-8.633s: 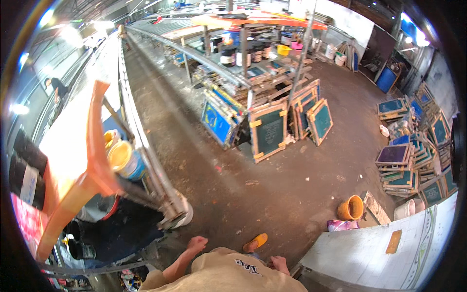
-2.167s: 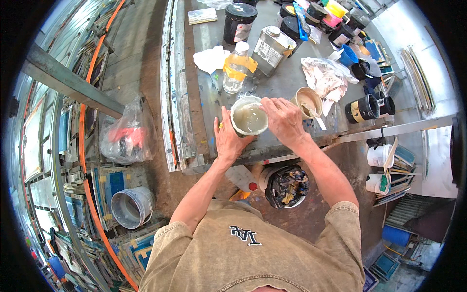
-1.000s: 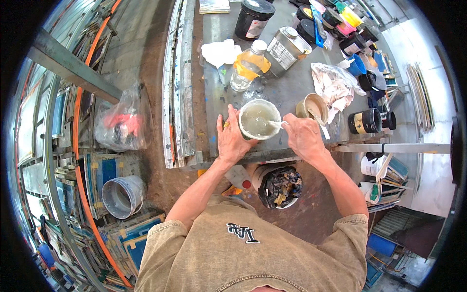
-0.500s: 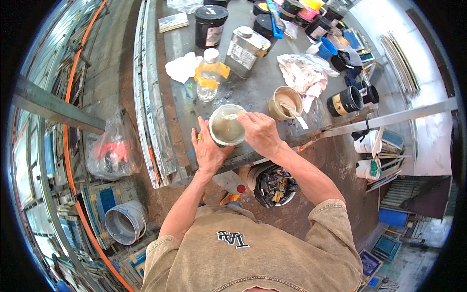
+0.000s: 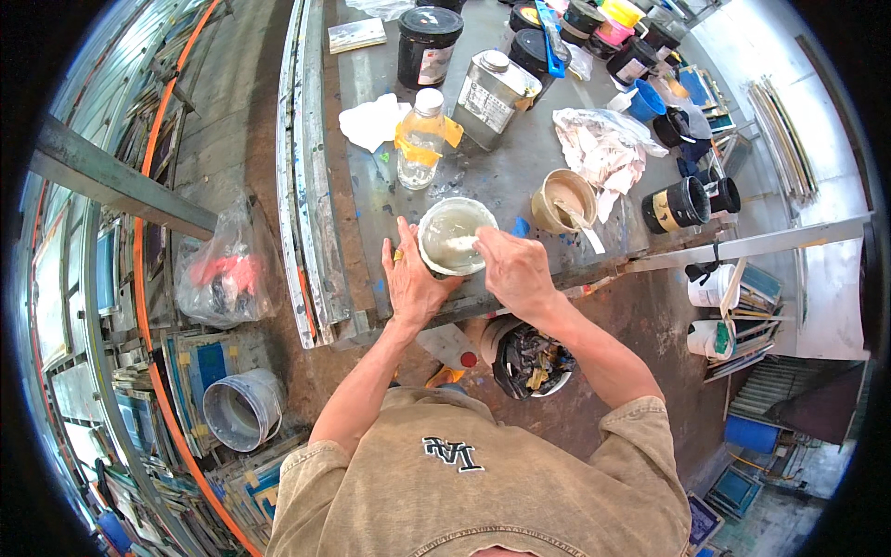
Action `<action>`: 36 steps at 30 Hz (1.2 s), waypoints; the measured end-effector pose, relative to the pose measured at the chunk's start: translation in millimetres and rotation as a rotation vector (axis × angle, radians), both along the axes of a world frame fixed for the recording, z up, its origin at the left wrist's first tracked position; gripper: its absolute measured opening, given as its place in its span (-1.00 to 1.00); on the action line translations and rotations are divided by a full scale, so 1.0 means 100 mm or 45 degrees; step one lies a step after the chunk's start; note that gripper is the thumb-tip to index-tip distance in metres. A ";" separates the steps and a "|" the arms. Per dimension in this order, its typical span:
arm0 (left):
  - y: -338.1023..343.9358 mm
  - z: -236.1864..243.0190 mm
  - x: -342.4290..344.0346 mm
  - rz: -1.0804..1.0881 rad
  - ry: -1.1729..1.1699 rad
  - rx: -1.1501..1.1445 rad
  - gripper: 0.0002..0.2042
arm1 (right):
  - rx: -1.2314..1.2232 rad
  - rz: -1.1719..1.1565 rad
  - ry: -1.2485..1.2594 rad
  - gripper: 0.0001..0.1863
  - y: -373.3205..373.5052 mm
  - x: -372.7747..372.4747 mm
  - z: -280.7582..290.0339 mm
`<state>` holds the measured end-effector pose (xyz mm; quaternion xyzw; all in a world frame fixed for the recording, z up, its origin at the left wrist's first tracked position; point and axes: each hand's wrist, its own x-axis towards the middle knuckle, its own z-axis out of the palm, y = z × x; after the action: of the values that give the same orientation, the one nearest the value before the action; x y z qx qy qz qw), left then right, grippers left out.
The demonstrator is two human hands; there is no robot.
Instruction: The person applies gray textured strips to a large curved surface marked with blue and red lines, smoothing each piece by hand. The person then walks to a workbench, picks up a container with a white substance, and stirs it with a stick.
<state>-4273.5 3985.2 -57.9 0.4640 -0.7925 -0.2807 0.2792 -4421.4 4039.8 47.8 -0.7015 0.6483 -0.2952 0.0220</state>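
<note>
Round white tub (image 5: 454,234) of pale liquid, upright.

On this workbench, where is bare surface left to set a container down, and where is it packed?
Bare grey top lies between the white cup under both hands and the metal can, right of the clear bottle; another strip runs left of that bottle beside the white rag. The far right corner, around the paint jars, is crowded.

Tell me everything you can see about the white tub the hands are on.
The tub is a round, open, white container, plastic by the look of it, standing upright near the front edge of the grey worktable. It holds a pale, cloudy liquid or paste. The left hand grips its left side, thumb at the rim. The right hand reaches over its right rim and seems to hold a thin pale stick in the contents. A clear bottle stands just behind it.
</note>
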 end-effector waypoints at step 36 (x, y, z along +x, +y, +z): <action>-0.01 -0.01 0.04 0.029 0.043 0.030 0.24 | 0.203 -0.013 0.078 -0.95 0.09 -0.17 0.14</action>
<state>-4269.5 3984.6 -58.6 0.4715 -0.7788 -0.2945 0.2904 -4438.4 4048.4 62.0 -0.7030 0.6736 -0.2210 0.0566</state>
